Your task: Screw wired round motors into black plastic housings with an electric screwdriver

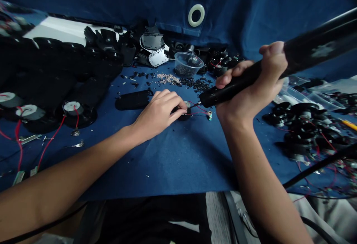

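My right hand (pixel 251 84) is wrapped round a black electric screwdriver (pixel 237 89), held tilted with its bit pointing down to the left. The bit's tip reaches a small dark round part with red wires (pixel 184 116), which the fingertips of my left hand (pixel 163 112) pinch against the blue cloth. My fingers hide most of that part. Red wires run from it to a small green circuit board (pixel 209 115) lying to its right. Just behind my left hand lies a long black plastic casing (pixel 132 100).
A clear plastic bowl (pixel 188 65) holds small dark pieces, with piles of tiny screws (pixel 169 79) and black bits before it. Black housings with motors and red wires (pixel 73 107) crowd the left. More black round parts (pixel 304 125) are heaped at right, near a black cable (pixel 318 167).
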Motion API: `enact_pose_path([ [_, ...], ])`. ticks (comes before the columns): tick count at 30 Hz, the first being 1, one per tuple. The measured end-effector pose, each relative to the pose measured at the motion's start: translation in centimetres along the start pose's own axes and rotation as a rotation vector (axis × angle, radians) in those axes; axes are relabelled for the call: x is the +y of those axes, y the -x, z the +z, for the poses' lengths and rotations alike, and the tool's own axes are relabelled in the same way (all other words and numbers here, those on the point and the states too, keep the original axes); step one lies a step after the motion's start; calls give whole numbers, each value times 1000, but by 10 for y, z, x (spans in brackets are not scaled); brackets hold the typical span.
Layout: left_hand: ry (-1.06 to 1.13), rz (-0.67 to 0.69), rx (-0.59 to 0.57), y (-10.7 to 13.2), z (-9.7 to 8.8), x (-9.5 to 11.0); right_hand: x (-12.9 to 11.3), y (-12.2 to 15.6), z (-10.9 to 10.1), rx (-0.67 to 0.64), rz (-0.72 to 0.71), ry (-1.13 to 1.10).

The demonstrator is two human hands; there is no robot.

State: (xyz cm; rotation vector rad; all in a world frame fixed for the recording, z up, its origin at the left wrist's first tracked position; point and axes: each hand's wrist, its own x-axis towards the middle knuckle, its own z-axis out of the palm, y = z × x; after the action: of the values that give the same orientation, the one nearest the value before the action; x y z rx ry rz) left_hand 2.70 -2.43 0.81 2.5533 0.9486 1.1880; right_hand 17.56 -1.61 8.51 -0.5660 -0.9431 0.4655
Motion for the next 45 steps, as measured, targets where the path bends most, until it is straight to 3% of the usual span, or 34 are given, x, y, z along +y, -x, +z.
enact_pose_path([
  [7,58,53,148,-1,-3,4,0,-9,-10,138,168,-89],
  [14,111,65,249,-3,-2,12,4,-18,-21,182,378,-263],
  [24,113,11,347,-4,1,16,12,-15,-21,274,447,-353],
  [45,46,-68,209,0,1,16,18,-16,-28,343,502,-284],
])
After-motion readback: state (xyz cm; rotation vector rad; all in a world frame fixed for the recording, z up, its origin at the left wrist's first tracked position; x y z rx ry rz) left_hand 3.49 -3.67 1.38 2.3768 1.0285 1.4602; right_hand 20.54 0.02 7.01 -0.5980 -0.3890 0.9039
